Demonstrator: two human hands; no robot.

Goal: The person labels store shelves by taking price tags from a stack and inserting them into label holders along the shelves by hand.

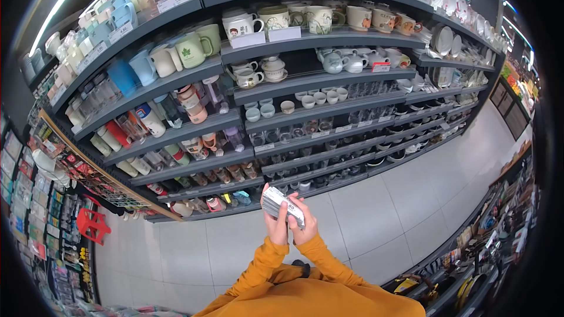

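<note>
Both my hands are raised together in front of my body, with mustard-yellow sleeves behind them. Between them is a stack of white printed price labels (284, 205), tilted, its thin edges facing left. My left hand (275, 223) wraps round the stack's left and lower side, thumb over the front. My right hand (304, 221) holds the right side, its fingers at the top label. Past the hands, the lowest shelves hold dark bowls and glassware.
A long curved rack (329, 41) of mugs, teapots, cups, bottles and plates spans the view. At left are hanging goods and a red plastic stool (92, 225). Grey floor tiles (367, 214) lie below. Another goods shelf (470, 258) is at lower right.
</note>
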